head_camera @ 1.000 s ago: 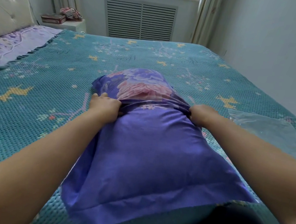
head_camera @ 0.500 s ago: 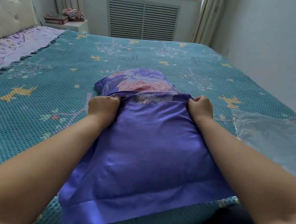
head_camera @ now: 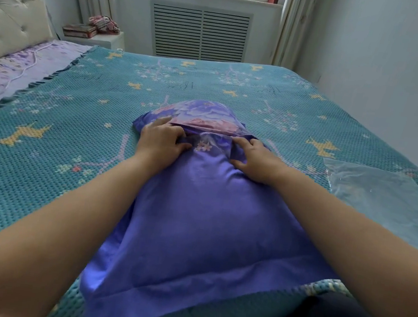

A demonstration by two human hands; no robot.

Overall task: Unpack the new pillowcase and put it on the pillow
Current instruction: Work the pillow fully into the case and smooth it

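- The purple pillowcase (head_camera: 206, 227) covers most of the pillow (head_camera: 200, 116), whose floral end sticks out, lying on the bed (head_camera: 77, 103).
- My left hand (head_camera: 159, 142) and right hand (head_camera: 252, 161) both pinch the pillowcase's open hem.
- A clear plastic bag (head_camera: 382, 202) lies to the right.

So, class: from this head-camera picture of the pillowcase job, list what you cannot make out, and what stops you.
- Near end of the pillow: covered by the pillowcase.
- Left hand and right hand fingertips: tucked into folded cloth.
- Plastic bag: cut off by the right edge.
- Things on the nightstand: too small.
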